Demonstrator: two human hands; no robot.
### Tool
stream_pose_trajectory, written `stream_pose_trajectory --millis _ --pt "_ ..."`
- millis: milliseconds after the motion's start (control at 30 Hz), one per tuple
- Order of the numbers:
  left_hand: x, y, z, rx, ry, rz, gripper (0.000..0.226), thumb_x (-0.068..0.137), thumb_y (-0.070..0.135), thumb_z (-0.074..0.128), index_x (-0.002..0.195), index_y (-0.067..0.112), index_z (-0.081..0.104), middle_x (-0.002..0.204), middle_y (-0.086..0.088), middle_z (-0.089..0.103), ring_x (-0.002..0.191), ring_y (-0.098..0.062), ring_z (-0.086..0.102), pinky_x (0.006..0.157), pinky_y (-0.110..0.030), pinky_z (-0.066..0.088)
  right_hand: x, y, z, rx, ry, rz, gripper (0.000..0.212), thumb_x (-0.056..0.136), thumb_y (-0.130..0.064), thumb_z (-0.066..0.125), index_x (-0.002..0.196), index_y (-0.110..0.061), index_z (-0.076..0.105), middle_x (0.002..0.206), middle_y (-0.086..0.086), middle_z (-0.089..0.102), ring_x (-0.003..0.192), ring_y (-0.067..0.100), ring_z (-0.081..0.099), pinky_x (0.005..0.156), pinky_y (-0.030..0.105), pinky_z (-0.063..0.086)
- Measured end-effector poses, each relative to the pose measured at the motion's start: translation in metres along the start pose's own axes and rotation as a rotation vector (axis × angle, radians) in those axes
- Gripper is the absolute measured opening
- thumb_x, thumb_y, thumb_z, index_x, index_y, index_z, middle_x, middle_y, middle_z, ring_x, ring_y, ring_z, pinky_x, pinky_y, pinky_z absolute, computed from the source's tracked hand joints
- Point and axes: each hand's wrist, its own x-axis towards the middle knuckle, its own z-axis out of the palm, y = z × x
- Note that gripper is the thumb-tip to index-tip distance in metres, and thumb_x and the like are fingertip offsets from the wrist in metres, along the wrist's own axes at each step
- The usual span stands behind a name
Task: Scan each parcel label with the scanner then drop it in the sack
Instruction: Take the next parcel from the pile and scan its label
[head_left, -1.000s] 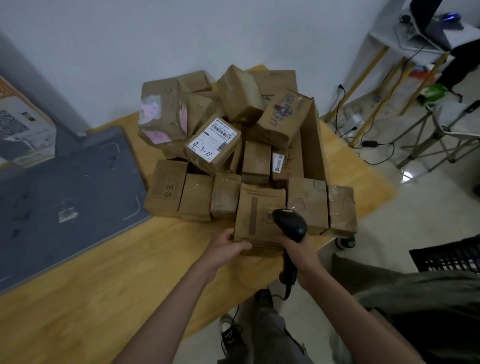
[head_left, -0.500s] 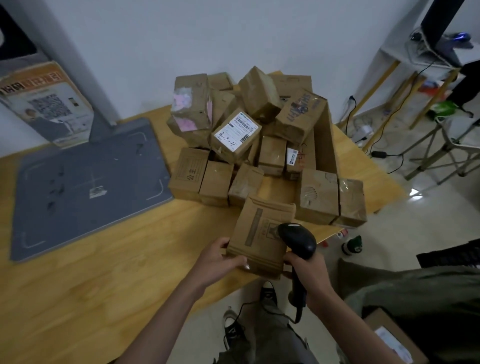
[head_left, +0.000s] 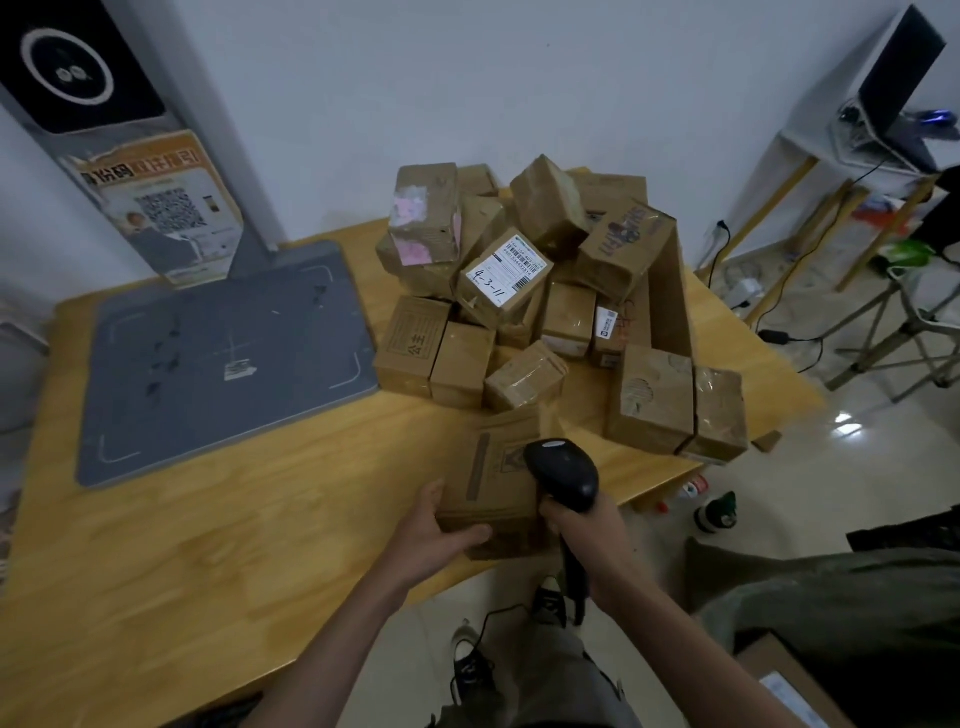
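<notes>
Filling the wooden table (head_left: 208, 545) by a white wall (head_left: 519, 78): boxes (head_left: 545, 291), grey mat (head_left: 223, 358); left hand (head_left: 436, 535) fingers grip a parcel (head_left: 493, 478), right hand (head_left: 592, 525) fingers a scanner (head_left: 563, 473).

Both bare forearms reach up from the bottom edge toward the lower centre of the frame. The left hand (head_left: 434, 535) sits left of centre, thumb laid up one side and fingers curled under the near edge of what it grips. The right hand (head_left: 584, 525), just right of it, is closed in a fist round a handle, wrist bent slightly inward.
</notes>
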Motion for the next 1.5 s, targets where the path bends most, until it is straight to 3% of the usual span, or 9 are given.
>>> stream_pose_trajectory --millis 100,233,333,500,700,900,1067,1300,1500 --pt "0.003 0.001 -0.003 -0.014 -0.004 -0.062 0.072 0.079 0.055 0.075 0.138 0.036 0.040 0.134 0.010 0.055 0.113 -0.006 0.052 0.091 -0.021 0.040 0.007 -0.007 0.020 -0.012 -0.051 -0.024 0.022 0.087 -0.006 0.069 0.101 -0.022 0.066 0.100 0.008 0.072 0.096 0.025 0.068 0.086 0.044 0.058" --pt "0.013 -0.001 -0.007 0.015 -0.031 -0.123 0.077 0.081 0.072 0.060 0.144 0.031 0.045 0.139 0.007 0.052 0.124 -0.014 0.050 0.097 -0.024 0.036 0.017 -0.007 0.035 -0.050 -0.087 -0.020 0.016 0.087 -0.009 0.069 0.102 -0.015 0.069 0.088 0.009 0.071 0.082 0.024 0.066 0.070 0.035 0.052" --pt "0.024 -0.010 -0.014 0.166 0.115 -0.169 0.096 0.067 0.090 0.056 0.138 0.026 0.057 0.139 0.001 0.053 0.127 -0.021 0.050 0.105 -0.031 0.043 0.025 -0.005 0.035 -0.043 -0.092 0.013 0.015 0.087 -0.012 0.069 0.101 -0.017 0.069 0.092 0.015 0.071 0.089 0.032 0.069 0.079 0.042 0.057" --pt "0.025 -0.010 -0.021 0.264 0.339 -0.034 0.051 0.094 0.040 0.062 0.140 0.024 0.045 0.130 -0.007 0.051 0.108 -0.021 0.056 0.096 -0.042 0.051 0.033 -0.006 0.035 0.173 -0.274 0.144 0.024 0.093 -0.006 0.066 0.117 -0.012 0.065 0.111 0.015 0.068 0.100 0.030 0.070 0.089 0.046 0.059" --pt "0.010 -0.006 -0.036 0.149 0.404 -0.105 0.097 0.070 0.068 0.076 0.140 0.017 0.033 0.129 -0.002 0.052 0.116 -0.025 0.056 0.085 -0.034 0.049 0.024 -0.016 0.060 0.228 -0.408 0.100 0.028 0.090 -0.011 0.074 0.118 -0.012 0.070 0.112 0.010 0.073 0.108 0.025 0.068 0.099 0.045 0.053" --pt "-0.012 0.045 -0.076 -0.158 0.468 -0.016 0.103 0.058 0.063 0.086 0.134 0.016 0.035 0.123 -0.001 0.058 0.107 -0.018 0.061 0.085 -0.031 0.052 0.008 -0.084 0.072 0.124 -0.552 -0.125 0.046 0.083 -0.030 0.082 0.127 -0.026 0.070 0.121 -0.004 0.074 0.118 0.016 0.067 0.105 0.040 0.051" --pt "-0.026 0.101 -0.097 -0.254 0.472 0.144 0.072 0.070 0.048 0.085 0.123 0.023 0.043 0.110 0.007 0.060 0.098 -0.011 0.062 0.083 -0.028 0.053 -0.017 -0.152 0.062 0.096 -0.604 -0.286 0.037 0.087 -0.020 0.079 0.124 -0.023 0.072 0.122 -0.005 0.074 0.116 0.012 0.068 0.097 0.035 0.057" --pt "-0.040 0.139 -0.124 -0.340 0.432 0.355 0.081 0.058 0.052 0.088 0.127 0.023 0.058 0.116 0.006 0.070 0.102 -0.011 0.068 0.084 -0.028 0.056 -0.026 -0.199 0.030 0.113 -0.444 -0.371 0.006 0.090 -0.012 0.073 0.096 -0.012 0.070 0.077 0.003 0.066 0.075 0.020 0.061 0.074 0.033 0.054" --pt "-0.048 0.159 -0.142 -0.351 0.472 0.493 0.080 0.060 0.044 0.088 0.130 0.024 0.055 0.118 0.006 0.069 0.104 -0.008 0.068 0.081 -0.025 0.057 -0.032 -0.218 0.018 0.001 -0.452 -0.440 0.008 0.092 -0.013 0.070 0.096 -0.006 0.069 0.077 0.007 0.065 0.067 0.019 0.057 0.062 0.030 0.050"
